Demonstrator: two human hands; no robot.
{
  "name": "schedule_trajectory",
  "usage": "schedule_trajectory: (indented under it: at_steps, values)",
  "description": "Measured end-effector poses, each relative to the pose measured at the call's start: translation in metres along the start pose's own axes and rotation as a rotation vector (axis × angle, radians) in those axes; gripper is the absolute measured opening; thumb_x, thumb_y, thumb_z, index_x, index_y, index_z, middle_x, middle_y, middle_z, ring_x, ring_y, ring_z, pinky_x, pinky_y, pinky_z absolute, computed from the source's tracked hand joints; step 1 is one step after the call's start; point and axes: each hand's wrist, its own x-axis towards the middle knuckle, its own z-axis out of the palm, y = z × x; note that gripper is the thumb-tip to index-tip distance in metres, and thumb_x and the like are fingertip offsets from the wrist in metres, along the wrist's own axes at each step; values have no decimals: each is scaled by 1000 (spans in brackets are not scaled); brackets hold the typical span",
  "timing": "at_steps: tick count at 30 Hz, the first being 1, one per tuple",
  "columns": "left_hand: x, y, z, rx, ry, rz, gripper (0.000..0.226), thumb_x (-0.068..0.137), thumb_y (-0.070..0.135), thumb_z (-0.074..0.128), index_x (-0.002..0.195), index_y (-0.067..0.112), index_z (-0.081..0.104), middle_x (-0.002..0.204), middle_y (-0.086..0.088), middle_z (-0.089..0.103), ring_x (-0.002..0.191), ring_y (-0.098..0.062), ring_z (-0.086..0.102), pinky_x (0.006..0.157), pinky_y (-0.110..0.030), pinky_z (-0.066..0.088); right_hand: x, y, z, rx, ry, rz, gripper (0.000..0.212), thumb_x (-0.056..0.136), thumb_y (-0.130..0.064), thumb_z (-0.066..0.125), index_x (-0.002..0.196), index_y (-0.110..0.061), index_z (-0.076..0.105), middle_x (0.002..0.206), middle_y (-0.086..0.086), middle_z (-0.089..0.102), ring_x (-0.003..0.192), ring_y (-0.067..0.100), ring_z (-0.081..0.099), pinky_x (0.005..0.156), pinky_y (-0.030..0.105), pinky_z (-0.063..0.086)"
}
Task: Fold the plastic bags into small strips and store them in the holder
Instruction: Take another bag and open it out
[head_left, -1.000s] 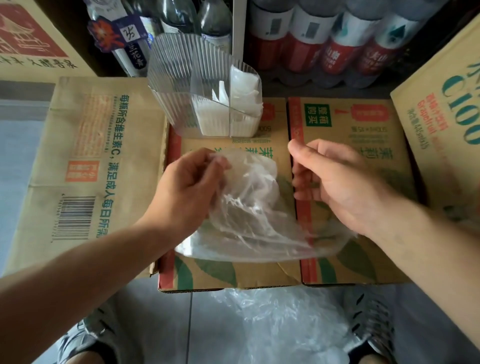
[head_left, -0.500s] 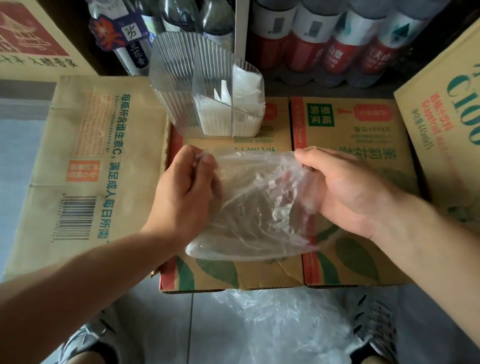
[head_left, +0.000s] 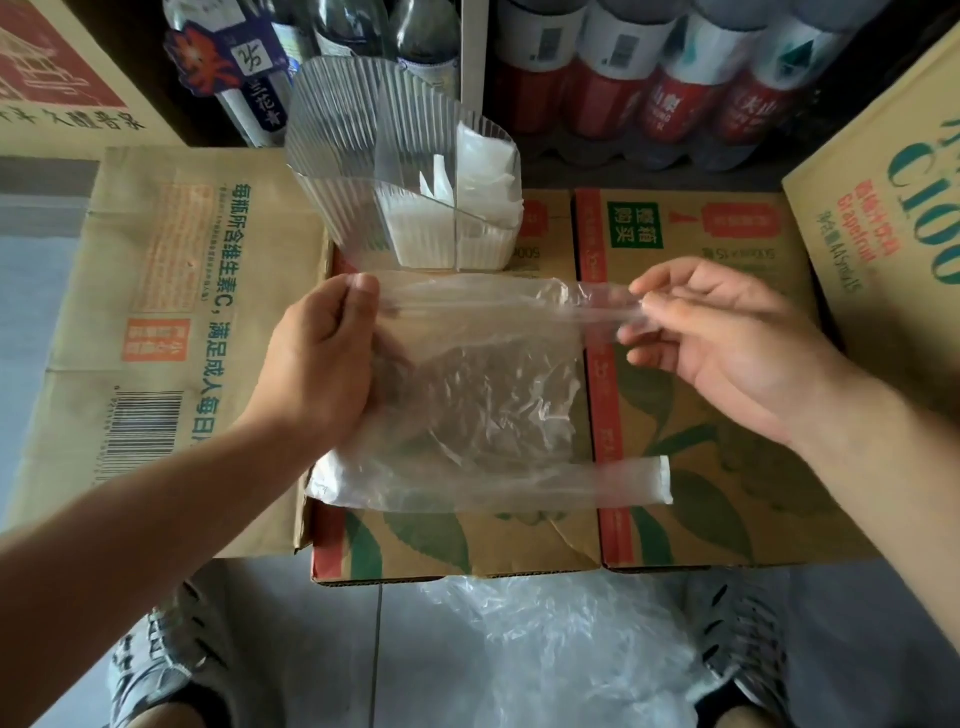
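A clear plastic bag (head_left: 483, 395) is spread out flat over the middle cardboard box (head_left: 457, 540). My left hand (head_left: 322, 364) pinches the bag's far left corner. My right hand (head_left: 727, 332) pinches the far handle strip, pulled out to the right. The near handle strip lies loose on the box toward the right. Behind the bag stands the ribbed clear holder (head_left: 363, 171), with several folded white bags in its right compartment.
Cardboard boxes lie at the left (head_left: 156, 332), at the right (head_left: 727, 509) and at the far right (head_left: 893, 171). Bottles (head_left: 649, 67) stand in a row at the back. A heap of loose clear bags (head_left: 561, 644) lies on the floor between my shoes.
The crumpled bag has been pulled open and stretched flat. My right hand moved right, drawing the far handle out; my left hand shifted left to the bag's corner.
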Motion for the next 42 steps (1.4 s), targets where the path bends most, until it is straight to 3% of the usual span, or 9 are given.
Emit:
schedule_trajectory:
  at_steps: [4, 7, 14, 20, 24, 30, 33, 38, 42]
  values:
    - [0, -2, 0, 42, 24, 36, 46, 107, 45, 40, 83, 15, 65, 71, -8, 70, 57, -20, 61, 54, -40, 51, -1, 5, -10, -527, -73, -93, 31, 84, -8, 78, 108, -25, 71, 99, 7, 76, 93, 25, 73, 93, 39, 58]
    - [-1, -3, -2, 50, 25, 80, 43, 105, 48, 41, 85, 18, 65, 75, -6, 72, 64, -27, 65, 61, -50, 56, 3, 7, -16, -735, -34, -62, 31, 80, -23, 82, 105, -37, 71, 90, 2, 76, 86, 27, 73, 90, 53, 58]
    - [-2, 0, -3, -3, 41, 45, 39, 109, 35, 43, 79, 21, 63, 53, 12, 59, 43, -1, 48, 44, -17, 38, 2, -1, -19, -877, -129, -43, 12, 80, -28, 82, 88, -32, 74, 85, -10, 72, 77, 13, 65, 79, 44, 58]
    - [-3, -1, -3, -37, 21, 44, 47, 109, 41, 41, 80, 10, 62, 53, 4, 59, 38, -9, 49, 36, -20, 35, 1, 1, -7, -917, -269, -44, 23, 81, -37, 80, 102, -41, 70, 93, -19, 66, 84, 5, 59, 78, 28, 49]
    - [-3, -4, -5, -49, 47, 75, 47, 108, 43, 41, 88, 9, 64, 60, -3, 59, 42, -11, 48, 39, -24, 36, 1, -2, -2, -1047, -278, -52, 6, 84, -39, 78, 85, -37, 72, 88, -25, 66, 90, -5, 58, 79, 28, 44]
    - [-6, -3, -5, 17, 61, 130, 45, 109, 40, 42, 86, 4, 59, 61, 3, 50, 54, -8, 43, 50, -23, 37, -4, -2, -25, -582, -125, -77, 48, 70, -69, 77, 81, -22, 78, 81, 4, 73, 80, 13, 67, 85, 22, 51]
    - [-8, -1, -3, 23, 59, 120, 46, 109, 41, 41, 79, 8, 53, 62, 0, 49, 52, -8, 41, 46, -19, 35, -6, 3, -23, -472, -58, -96, 27, 80, -53, 78, 77, -26, 79, 82, 10, 73, 81, 17, 65, 90, 36, 51]
    - [-8, 0, -1, 22, 78, 108, 47, 109, 41, 41, 74, 10, 48, 59, 2, 49, 49, -7, 41, 44, -18, 34, -5, 1, -21, -482, -177, -62, 68, 61, -80, 76, 89, -19, 76, 89, 17, 69, 84, 19, 62, 80, 23, 52]
    - [-6, -1, -2, 54, 88, 117, 48, 109, 40, 40, 75, 8, 49, 60, 0, 52, 48, -9, 43, 43, -19, 34, -9, -1, -23, -363, -256, -4, 68, 68, -73, 77, 95, -11, 73, 90, 25, 66, 83, 30, 62, 70, 30, 53]
